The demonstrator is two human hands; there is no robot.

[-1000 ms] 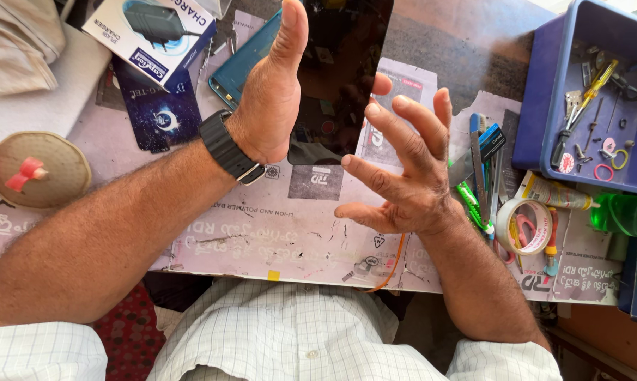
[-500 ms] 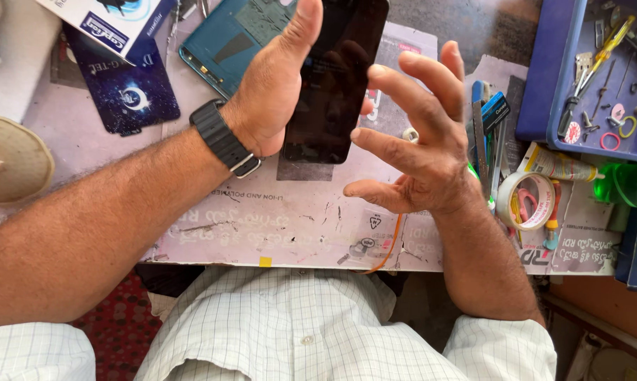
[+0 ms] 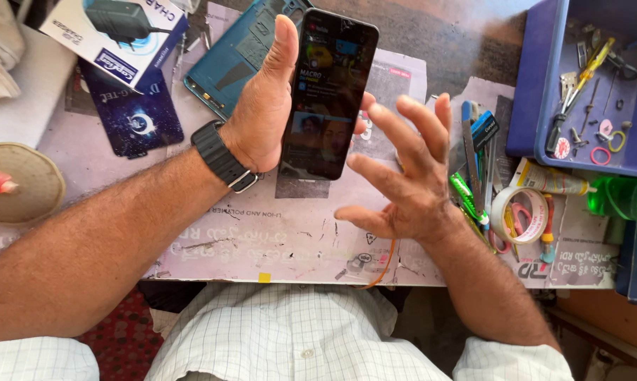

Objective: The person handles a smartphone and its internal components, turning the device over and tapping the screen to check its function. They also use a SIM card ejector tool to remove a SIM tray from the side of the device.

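Note:
My left hand, with a black watch on the wrist, grips a black smartphone upright above the desk; its screen is lit and shows small pictures. My right hand hovers just right of the phone with fingers spread apart, holding nothing and not touching the phone. A teal phone back cover lies on the desk behind my left hand.
A charger box and a dark blue card lie at the upper left. Right of my right hand are screwdrivers and tools, a tape roll, a green bottle and a blue tray of small tools.
The phone screen, dark before, is now lit. My left hand has turned the phone more upright, and my right hand stays spread beside it.

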